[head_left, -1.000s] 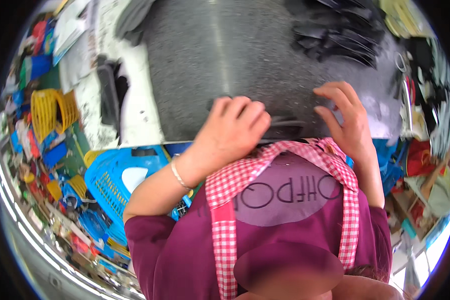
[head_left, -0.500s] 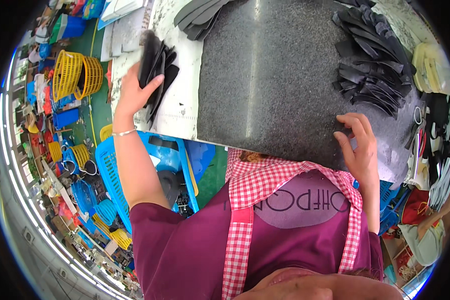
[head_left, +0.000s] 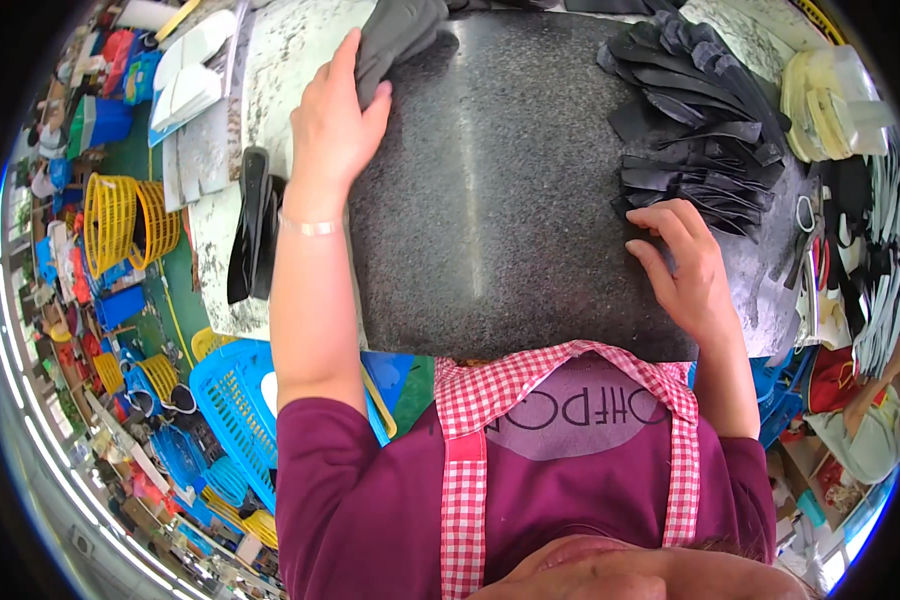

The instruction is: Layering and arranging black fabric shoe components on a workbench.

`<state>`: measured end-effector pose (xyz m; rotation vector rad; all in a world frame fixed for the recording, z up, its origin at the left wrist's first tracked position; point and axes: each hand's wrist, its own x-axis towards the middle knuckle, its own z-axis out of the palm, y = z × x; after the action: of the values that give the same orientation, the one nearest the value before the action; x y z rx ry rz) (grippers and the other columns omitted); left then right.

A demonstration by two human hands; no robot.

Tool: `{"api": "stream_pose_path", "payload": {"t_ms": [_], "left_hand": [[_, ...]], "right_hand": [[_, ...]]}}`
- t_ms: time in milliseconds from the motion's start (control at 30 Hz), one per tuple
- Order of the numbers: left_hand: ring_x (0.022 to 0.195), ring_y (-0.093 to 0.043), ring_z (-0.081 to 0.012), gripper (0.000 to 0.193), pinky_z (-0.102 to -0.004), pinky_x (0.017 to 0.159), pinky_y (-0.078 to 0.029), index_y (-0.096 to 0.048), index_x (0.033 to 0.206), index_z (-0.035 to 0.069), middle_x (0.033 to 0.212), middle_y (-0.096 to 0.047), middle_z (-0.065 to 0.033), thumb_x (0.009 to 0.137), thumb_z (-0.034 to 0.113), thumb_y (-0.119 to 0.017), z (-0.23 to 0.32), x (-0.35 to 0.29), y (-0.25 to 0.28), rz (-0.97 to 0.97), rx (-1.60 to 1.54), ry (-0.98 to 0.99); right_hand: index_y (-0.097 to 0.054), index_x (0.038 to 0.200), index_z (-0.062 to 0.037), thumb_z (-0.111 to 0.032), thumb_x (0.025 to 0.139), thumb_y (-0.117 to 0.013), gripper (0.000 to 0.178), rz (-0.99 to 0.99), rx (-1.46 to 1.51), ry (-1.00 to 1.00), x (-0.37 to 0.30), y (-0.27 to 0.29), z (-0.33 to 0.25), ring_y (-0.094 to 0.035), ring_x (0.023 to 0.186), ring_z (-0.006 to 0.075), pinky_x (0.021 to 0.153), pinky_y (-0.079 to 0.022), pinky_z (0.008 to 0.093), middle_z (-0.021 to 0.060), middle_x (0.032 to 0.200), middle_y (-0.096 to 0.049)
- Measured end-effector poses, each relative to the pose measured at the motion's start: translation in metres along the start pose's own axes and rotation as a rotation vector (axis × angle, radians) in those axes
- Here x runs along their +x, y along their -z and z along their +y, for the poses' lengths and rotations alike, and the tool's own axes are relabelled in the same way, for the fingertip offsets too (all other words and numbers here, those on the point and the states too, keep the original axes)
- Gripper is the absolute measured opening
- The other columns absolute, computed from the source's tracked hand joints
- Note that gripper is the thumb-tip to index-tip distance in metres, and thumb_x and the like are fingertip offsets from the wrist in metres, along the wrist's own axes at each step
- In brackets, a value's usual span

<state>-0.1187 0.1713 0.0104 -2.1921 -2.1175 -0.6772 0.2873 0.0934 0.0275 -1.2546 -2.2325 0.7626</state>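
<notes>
My left hand (head_left: 335,125) is at the far left edge of the dark board (head_left: 530,200), its fingers and thumb closed round the left side of a stack of dark grey, rounded flat pieces (head_left: 400,35). Part of that grip is hidden. Left of my forearm, a narrow bundle of black pieces (head_left: 255,225) lies on the white tabletop (head_left: 295,45). My right hand (head_left: 685,265) hovers over or rests on the board's right side, with bent fingers apart from the thumb and nothing between them. Just beyond it, black strips (head_left: 710,110) lie fanned out in an overlapping row.
A translucent yellowish container (head_left: 820,105) stands at the far right. Scissors (head_left: 806,213) lie on the right edge. White sheets (head_left: 192,85) are stacked at the far left. Below the table's left side is a blue basket (head_left: 235,400); yellow baskets (head_left: 130,222) stand further left.
My left hand has let go of the black bundle and moved right and away to the dark grey stack. The bundle stays on the white tabletop. My right hand keeps its bent pose.
</notes>
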Motion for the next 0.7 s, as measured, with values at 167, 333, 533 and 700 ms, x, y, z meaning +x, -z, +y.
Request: {"api": "stream_pose_path", "payload": {"t_ms": [167, 333, 533, 700], "left_hand": [[0.144, -0.056, -0.037, 0.079, -0.0547, 0.118, -0.041, -0.058, 0.161, 0.02, 0.162, -0.057, -0.0114, 0.089, 0.038, -0.086, 0.101, -0.047, -0.001, -0.087, 0.118, -0.335], [0.142, -0.055, -0.03, 0.071, -0.0495, 0.122, -0.031, -0.066, 0.154, 0.021, 0.158, -0.06, -0.0041, 0.09, 0.046, -0.083, 0.112, -0.059, -0.001, -0.027, 0.042, -0.363], [0.115, -0.07, -0.0272, 0.039, -0.0389, 0.099, -0.055, -0.084, 0.124, 0.012, 0.127, -0.077, -0.0041, 0.085, 0.013, -0.089, 0.091, -0.051, -0.007, 0.003, -0.174, -0.408], [0.119, -0.072, -0.028, 0.036, -0.0383, 0.105, -0.055, -0.084, 0.123, 0.009, 0.128, -0.078, -0.0085, 0.087, 0.008, -0.086, 0.089, -0.028, 0.012, -0.25, -0.363, -0.295]], "right_hand": [[-0.073, 0.116, -0.0036, -0.004, 0.09, -0.081, 0.027, 0.005, 0.037, -0.051, -0.006, 0.002, -0.002, -0.072, 0.095, 0.0361, 0.081, -0.058, 0.0426, 0.0145, 0.102, -0.071], [-0.073, 0.11, -0.0071, -0.009, 0.091, -0.082, 0.021, 0.0, -0.02, 0.088, 0.005, -0.002, -0.009, -0.075, 0.083, 0.0322, 0.068, -0.059, 0.0426, 0.0094, 0.096, -0.072], [-0.072, 0.106, -0.0075, -0.01, 0.084, -0.083, 0.024, 0.058, -0.066, 0.313, 0.02, -0.016, -0.014, -0.072, 0.09, 0.0265, 0.073, -0.06, 0.0387, 0.0061, 0.098, -0.07], [-0.073, 0.11, -0.0077, -0.016, 0.082, -0.077, 0.029, 0.095, -0.107, 0.434, 0.044, -0.037, -0.022, -0.067, 0.11, 0.0216, 0.083, -0.059, 0.0368, 0.0043, 0.115, -0.07]]}}
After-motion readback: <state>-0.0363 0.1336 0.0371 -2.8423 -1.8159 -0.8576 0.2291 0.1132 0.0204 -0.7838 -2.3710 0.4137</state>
